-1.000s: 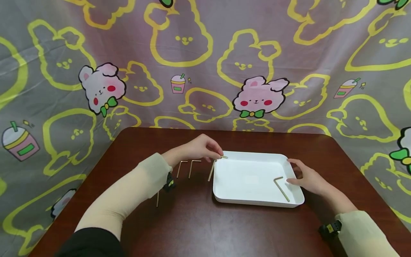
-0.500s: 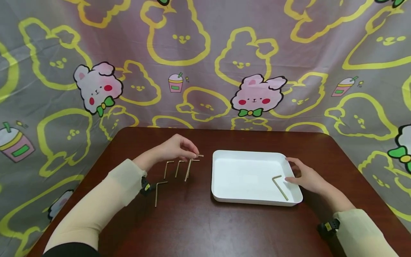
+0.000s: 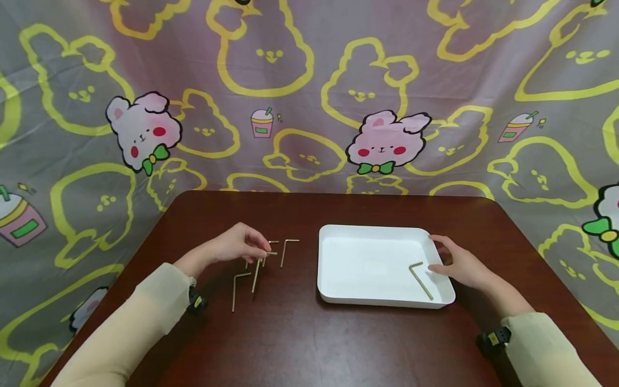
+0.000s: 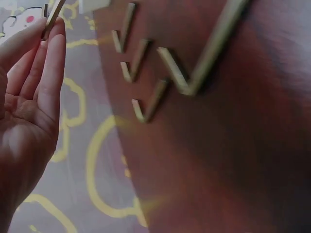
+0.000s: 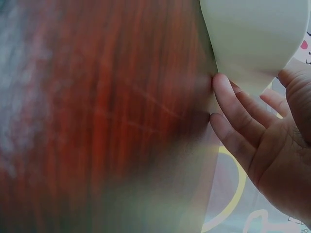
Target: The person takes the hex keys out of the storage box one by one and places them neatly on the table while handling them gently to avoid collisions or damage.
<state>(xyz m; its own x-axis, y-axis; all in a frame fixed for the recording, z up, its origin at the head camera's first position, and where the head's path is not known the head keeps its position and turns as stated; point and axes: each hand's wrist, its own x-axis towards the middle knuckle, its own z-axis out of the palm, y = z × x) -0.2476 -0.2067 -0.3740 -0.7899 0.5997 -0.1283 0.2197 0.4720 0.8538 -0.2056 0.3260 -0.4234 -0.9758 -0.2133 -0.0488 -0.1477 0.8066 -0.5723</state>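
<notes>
My left hand (image 3: 236,243) pinches a brass-coloured hex key (image 3: 257,277) by its short end between thumb and fingers, its long arm hanging down over the table. In the left wrist view, part of this held key (image 4: 53,20) shows at the fingertips. Around this hand lie more L-shaped hex keys: one large key (image 3: 234,293) nearer the front, another key (image 3: 283,253) to the right, and two half hidden behind the hand. My right hand (image 3: 461,264) grips the right wall of the white tray (image 3: 377,229), thumb over the rim. One hex key (image 3: 422,282) lies in the tray.
A dark red-brown wooden table (image 3: 309,344) with rounded back corners bears everything. Behind it and at the sides hangs a grey-pink cloth (image 3: 309,64) with yellow rabbit outlines. The tray stands right of the loose keys.
My left hand has moved left and nearer, from beside the tray's left rim to the loose keys, carrying the pinched hex key. The right hand stays on the tray.
</notes>
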